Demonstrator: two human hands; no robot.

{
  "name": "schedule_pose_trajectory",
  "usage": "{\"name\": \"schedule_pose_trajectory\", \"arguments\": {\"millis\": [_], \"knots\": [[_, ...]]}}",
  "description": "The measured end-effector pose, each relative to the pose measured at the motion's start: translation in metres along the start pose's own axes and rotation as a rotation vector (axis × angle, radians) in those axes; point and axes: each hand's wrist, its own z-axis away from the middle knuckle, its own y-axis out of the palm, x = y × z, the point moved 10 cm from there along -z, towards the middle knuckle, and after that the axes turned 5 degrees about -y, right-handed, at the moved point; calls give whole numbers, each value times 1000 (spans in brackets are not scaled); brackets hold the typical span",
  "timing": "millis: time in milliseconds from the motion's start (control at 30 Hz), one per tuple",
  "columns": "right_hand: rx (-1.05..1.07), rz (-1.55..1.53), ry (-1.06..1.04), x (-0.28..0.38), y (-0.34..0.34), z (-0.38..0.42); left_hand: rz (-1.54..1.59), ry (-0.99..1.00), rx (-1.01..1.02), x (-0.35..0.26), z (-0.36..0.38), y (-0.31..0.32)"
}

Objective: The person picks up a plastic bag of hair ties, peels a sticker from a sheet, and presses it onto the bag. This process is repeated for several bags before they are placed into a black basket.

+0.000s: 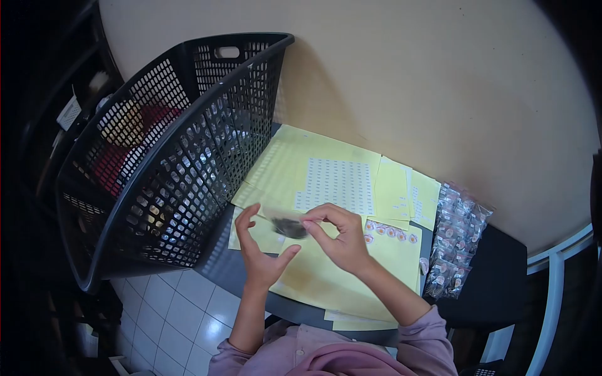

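Observation:
Over the yellow sheets, my right hand (340, 239) pinches a small clear plastic bag (290, 227) by its right edge. Something dark lies inside the bag, blurred by motion so its kind does not show. My left hand (259, 255) is open on the bag's other side, thumb and fingers spread apart and holding nothing. Below and behind the hands is a yellow sheet (351, 279) with several round stickers (390, 232) along its upper right part. Farther back is a sheet of small white printed labels (338, 183).
A large black plastic basket (216, 100) stands at the left, with many packed items inside. Filled clear packets (450, 241) lie in rows at the table's right side, beside a black surface (495, 276). A beige wall (439, 81) rises behind the table.

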Motion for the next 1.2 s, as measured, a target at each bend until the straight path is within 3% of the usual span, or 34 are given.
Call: {"name": "schedule_pose_trajectory", "arguments": {"millis": [33, 100, 167, 200, 367, 667, 733, 933, 1000, 1167, 1200], "knots": [[-1, 4, 7, 1, -3, 0, 199, -99, 32, 9, -5, 2], [109, -16, 102, -3, 3, 2, 298, -109, 85, 10, -14, 10], [90, -64, 136, -8, 2, 7, 695, -349, 364, 22, -9, 47], [42, -117, 164, -8, -2, 9, 724, -363, 356, 19, -9, 50], [-84, -149, 241, -2, -8, 18, 774, -356, 316, 8, -6, 56], [-289, -26, 179, 6, -16, 38, 755, -265, 323, -3, -4, 49], [-232, 176, 92, 19, -15, 40, 728, -256, 350, 0, 0, 47], [-196, 222, 161, 11, -14, 58, 608, -281, 580, 17, 10, 42], [-176, 226, 181, 10, -13, 58, 653, -343, 740, 18, 16, 45], [-98, 136, 260, 0, 2, 52, 665, -371, 816, 29, 13, 35], [17, 50, 253, -4, 14, 47, 690, -408, 805, 35, 10, 33]]}}
